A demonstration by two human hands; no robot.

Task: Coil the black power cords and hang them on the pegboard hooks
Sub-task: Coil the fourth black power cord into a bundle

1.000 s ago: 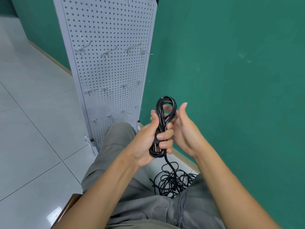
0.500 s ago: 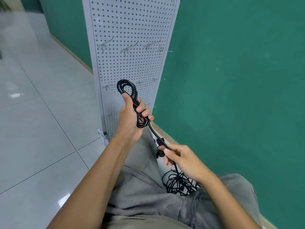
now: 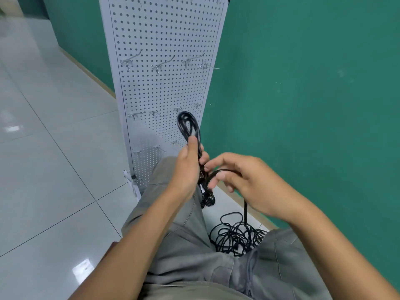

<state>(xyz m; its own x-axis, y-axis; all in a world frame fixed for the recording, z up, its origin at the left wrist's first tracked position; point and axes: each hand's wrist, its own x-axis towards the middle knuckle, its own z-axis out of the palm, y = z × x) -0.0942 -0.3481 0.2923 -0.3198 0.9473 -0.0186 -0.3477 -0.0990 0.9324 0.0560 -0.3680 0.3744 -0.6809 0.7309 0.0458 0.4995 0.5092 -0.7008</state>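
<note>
Head view: my left hand (image 3: 187,167) grips the coiled cord (image 3: 188,128), fingers curled tight round the bunch, thumb pressed up its side, the loop standing toward twelve o'clock against the pegboard (image 3: 164,83); my right hand (image 3: 242,180), at three o'clock from the left, pinches the cord's free strand (image 3: 245,210) in bent fingers; that strand drops toward six o'clock into the loose tangle (image 3: 236,239) on the floor between my knees; I judge the tangle may snag as I draw more in, jerking the bunch loose; the nearest hooks (image 3: 155,114) look short, so a fat coil could slide off.
</note>
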